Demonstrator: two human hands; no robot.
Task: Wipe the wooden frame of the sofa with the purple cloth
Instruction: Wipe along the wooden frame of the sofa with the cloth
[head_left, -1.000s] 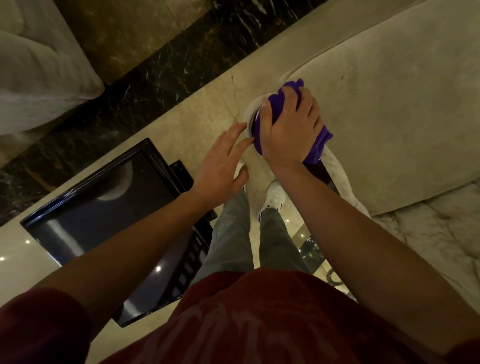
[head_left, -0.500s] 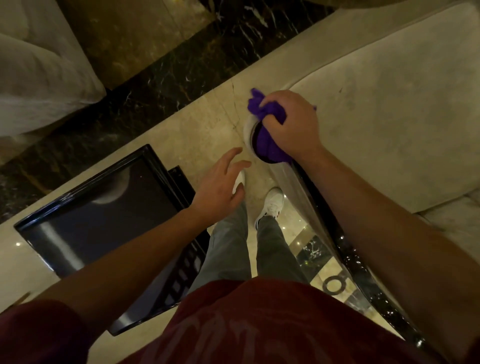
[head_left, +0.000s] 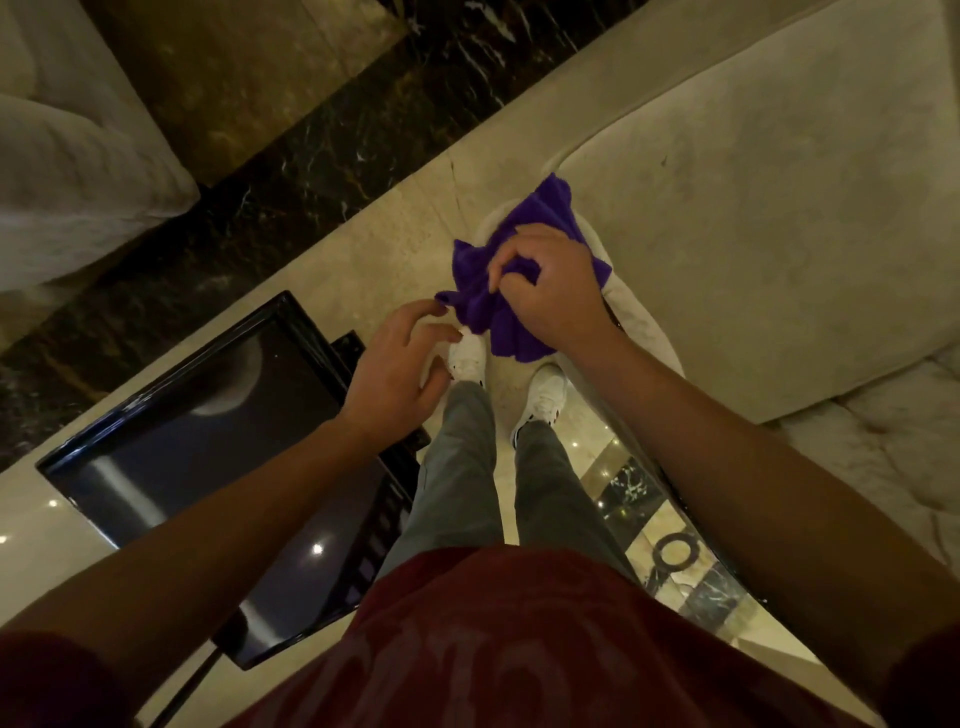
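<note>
My right hand (head_left: 550, 283) pinches the purple cloth (head_left: 488, 306) over the rounded end of the sofa's armrest (head_left: 644, 332). The cloth hangs loose and spread out, and it covers the armrest's tip. My left hand (head_left: 400, 364) hovers just left of the cloth with relaxed fingers, its fingertips close to the cloth's lower left corner. The sofa's dark glossy wooden frame (head_left: 675, 493) runs down the armrest's front under my right forearm. The beige seat cushion (head_left: 753, 208) lies to the right.
A black glossy side table (head_left: 197, 431) stands to my left, close to my legs. My white shoes (head_left: 540, 395) stand on the shiny marble floor (head_left: 363, 244) between the table and the sofa. A second light sofa (head_left: 67, 171) fills the upper left.
My right hand lifted the bunched cloth off the armrest's end and let it fall open. My left hand rose toward the cloth's corner.
</note>
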